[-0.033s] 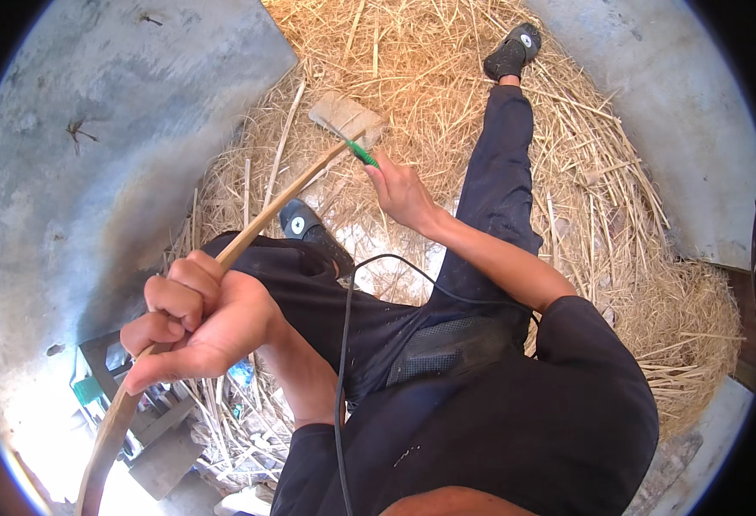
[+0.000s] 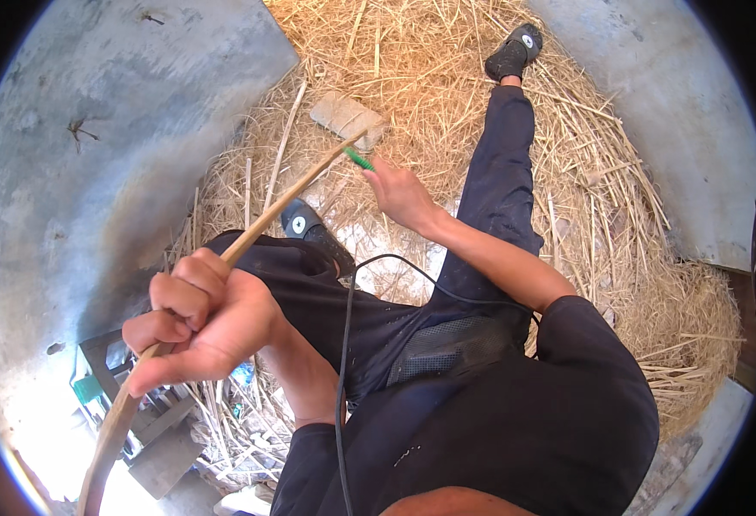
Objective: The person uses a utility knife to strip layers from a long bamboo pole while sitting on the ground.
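A long, pale brown strip, bamboo or wood [image 2: 287,198], runs from the lower left up to a thin tip near the middle. My left hand [image 2: 214,318] is closed around its lower part; beyond the fist the strip bends down and leaves the picture. My right hand [image 2: 402,198] is closed on a green-handled tool [image 2: 358,158] held against or just beside the strip near its tip. The tool's working end cannot be made out. Past the tip, a flat greyish-brown block [image 2: 342,115] lies on the shavings; whether the tip touches it is unclear.
Straw-like shavings [image 2: 421,69] cover the ground around my legs. Smooth grey surfaces [image 2: 137,112] rise at left and right. A black cable [image 2: 349,327] loops over my lap. Dark angular parts [image 2: 163,430] stand at the lower left, beside loose scraps.
The green-handled tool has shifted slightly down and left along the strip with my right hand. My left hand and the strip have moved very slightly to the right.
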`<state>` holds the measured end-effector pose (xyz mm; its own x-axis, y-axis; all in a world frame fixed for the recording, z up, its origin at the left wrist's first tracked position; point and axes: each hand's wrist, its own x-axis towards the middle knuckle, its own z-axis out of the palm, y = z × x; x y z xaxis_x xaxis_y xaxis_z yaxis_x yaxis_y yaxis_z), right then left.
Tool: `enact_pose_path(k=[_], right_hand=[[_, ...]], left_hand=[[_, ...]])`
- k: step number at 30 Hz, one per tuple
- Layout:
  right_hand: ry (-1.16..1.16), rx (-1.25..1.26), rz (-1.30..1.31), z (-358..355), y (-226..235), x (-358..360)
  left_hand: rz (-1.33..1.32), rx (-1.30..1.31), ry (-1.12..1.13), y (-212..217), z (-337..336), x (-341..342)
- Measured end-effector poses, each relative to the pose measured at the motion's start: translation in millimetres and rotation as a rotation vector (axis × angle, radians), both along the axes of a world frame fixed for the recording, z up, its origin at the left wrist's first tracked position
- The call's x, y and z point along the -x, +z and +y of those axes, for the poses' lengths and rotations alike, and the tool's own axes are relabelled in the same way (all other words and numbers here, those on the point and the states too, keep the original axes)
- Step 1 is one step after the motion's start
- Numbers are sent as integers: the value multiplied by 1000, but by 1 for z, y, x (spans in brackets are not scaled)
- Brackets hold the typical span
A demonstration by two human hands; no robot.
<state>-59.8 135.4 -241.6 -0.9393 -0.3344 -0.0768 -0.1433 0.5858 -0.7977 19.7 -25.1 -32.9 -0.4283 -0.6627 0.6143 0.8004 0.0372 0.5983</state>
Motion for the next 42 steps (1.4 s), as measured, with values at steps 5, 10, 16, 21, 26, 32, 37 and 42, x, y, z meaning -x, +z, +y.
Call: enact_pose_path(k=[5, 10, 16, 21, 26, 32, 37, 42], right_hand=[[-6, -132, 161, 14, -45, 15], [7, 32, -1, 9, 21, 4], [15, -137, 97, 8, -19, 13], [85, 119, 430, -1, 12, -7], [9, -182, -57, 11, -16, 15], [-10, 28, 103, 5, 9, 1], [-27, -152, 78, 20, -47, 15], [23, 86, 168, 9, 8, 10]], left_hand=[[160, 99, -394, -7, -17, -2], [-12, 66, -220, -2, -20, -6], [-13, 81, -227, 2, -12, -7], [-3, 121, -211, 0, -8, -7], [-5, 163, -288, -1, -4, -10], [5, 187, -239, -1, 1, -5], [1, 77, -215, 4, 7, -3], [-51, 38, -58, 3, 11, -7]])
